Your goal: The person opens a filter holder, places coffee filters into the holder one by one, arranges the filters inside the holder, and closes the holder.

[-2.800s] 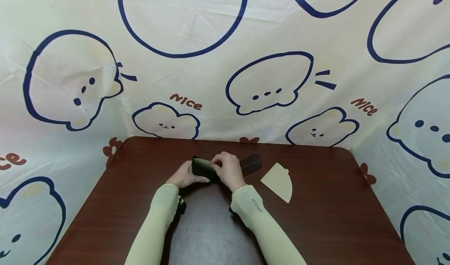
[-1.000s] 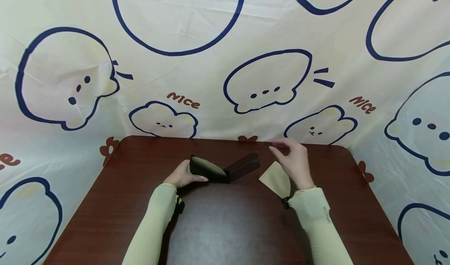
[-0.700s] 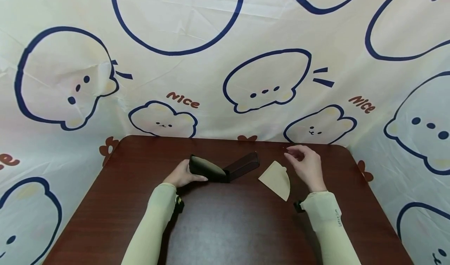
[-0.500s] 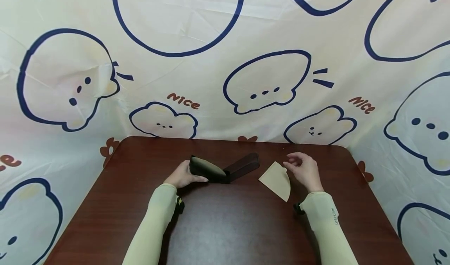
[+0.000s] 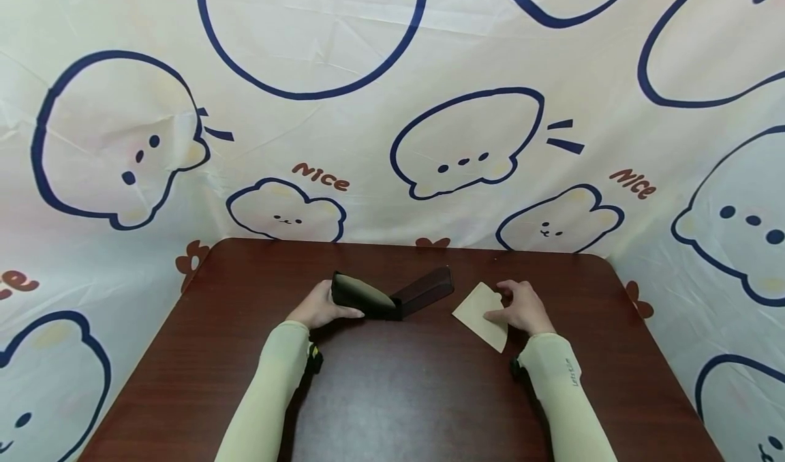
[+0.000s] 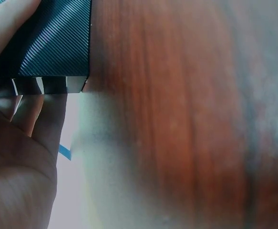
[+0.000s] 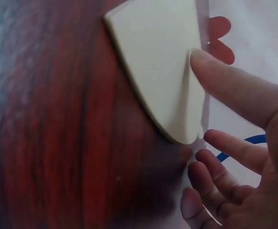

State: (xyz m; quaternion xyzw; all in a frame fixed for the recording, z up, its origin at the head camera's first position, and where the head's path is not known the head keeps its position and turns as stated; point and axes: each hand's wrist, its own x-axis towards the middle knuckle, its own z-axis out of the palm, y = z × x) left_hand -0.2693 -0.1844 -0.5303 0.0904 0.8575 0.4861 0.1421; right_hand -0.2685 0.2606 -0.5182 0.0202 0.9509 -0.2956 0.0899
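Dark wood tabletop (image 5: 392, 394) fills my near view. At right lies the pale wedge (image 5: 477, 314), probably light and pliable, best pinched by its curved edge; the right hand (image 5: 526, 309) has its thumb over it, fingers loosely apart. Left, the left hand (image 5: 317, 305) grips the dark case (image 5: 362, 297), whose lid (image 5: 424, 290) juts toward the wedge; cartoon backdrop (image 5: 368, 135) beyond.

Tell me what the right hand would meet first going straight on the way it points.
Most likely the cream wedge, just ahead of the right hand; the thumb overlaps its edge in view, though whether they touch is unclear.
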